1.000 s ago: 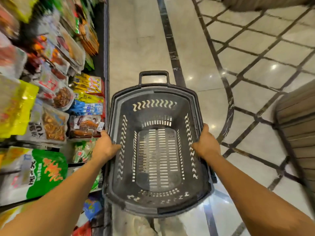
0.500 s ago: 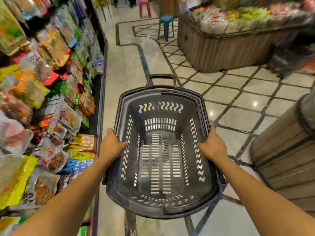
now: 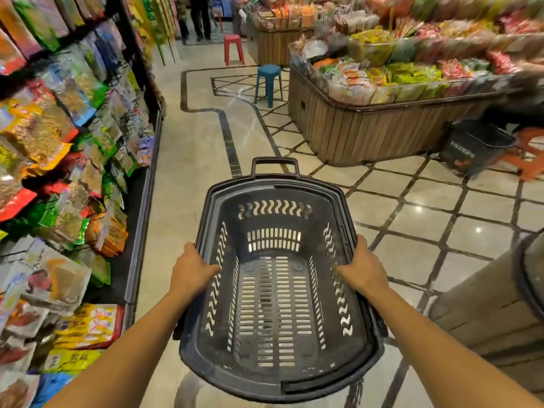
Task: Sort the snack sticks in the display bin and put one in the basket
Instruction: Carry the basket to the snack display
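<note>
**Basket in both grips, bin not yet reached**

I have the basket (image 3: pixel 318 187) held level in front of me, mouth up and with nothing in it. My left grip (image 3: pixel 192 270) is curled over its left rim and my right grip (image 3: pixel 363 269) over its right rim, fingers hooked inside. Two grips on opposite sides keep it from tipping, I judge, and leave the mouth free to take a stick. The handle points away from me down the aisle, with the shelf (image 3: pixel 141 201) of packets close on my left. The display bin (image 3: pixel 368 134), wood-slatted and heaped with packets, stands ahead and to the right, well apart from both grips. Its goods are blurred, so I cannot tell which are the snack sticks. No sorting is begun, and one grip must let go of the basket before I can reach in.
</note>
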`<action>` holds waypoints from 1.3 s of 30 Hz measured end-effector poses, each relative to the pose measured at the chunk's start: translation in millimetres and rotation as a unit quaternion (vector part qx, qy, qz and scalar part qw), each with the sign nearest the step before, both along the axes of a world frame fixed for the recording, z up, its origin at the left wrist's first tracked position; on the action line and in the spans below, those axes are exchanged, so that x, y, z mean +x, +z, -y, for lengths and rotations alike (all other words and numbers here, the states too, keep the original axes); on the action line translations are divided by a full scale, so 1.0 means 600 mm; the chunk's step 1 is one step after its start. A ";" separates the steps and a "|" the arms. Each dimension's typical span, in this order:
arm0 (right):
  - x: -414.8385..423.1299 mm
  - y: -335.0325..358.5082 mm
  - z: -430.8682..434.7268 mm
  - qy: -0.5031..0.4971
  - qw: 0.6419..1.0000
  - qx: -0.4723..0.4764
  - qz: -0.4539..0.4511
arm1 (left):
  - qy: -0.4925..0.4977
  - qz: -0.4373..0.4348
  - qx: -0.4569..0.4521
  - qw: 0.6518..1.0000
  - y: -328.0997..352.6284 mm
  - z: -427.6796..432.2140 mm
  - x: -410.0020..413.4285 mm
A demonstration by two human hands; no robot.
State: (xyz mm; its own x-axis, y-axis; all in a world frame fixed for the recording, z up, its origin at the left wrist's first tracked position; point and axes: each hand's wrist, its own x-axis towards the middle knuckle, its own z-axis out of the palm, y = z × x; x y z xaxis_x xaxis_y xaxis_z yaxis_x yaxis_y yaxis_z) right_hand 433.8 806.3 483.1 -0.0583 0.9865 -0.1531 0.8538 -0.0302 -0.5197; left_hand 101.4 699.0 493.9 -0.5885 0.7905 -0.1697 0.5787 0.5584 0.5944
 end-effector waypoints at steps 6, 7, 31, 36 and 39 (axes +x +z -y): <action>-0.031 0.023 -0.209 0.000 1.000 -0.006 -0.021 | -0.008 -0.009 -0.004 1.000 0.031 -0.212 -0.037; -0.036 0.024 -0.246 -0.001 1.000 -0.005 -0.022 | -0.008 -0.009 -0.003 1.000 0.035 -0.247 -0.041; -0.244 0.074 -1.227 0.088 0.996 0.004 -0.028 | 0.086 -0.004 0.022 0.996 0.080 -1.124 -0.200; -0.340 0.062 -1.405 0.078 0.997 0.000 -0.028 | 0.078 0.007 0.028 0.997 0.053 -1.313 -0.301; -0.401 0.059 -1.510 0.065 0.997 -0.001 -0.031 | 0.066 0.013 0.026 0.997 0.046 -1.434 -0.369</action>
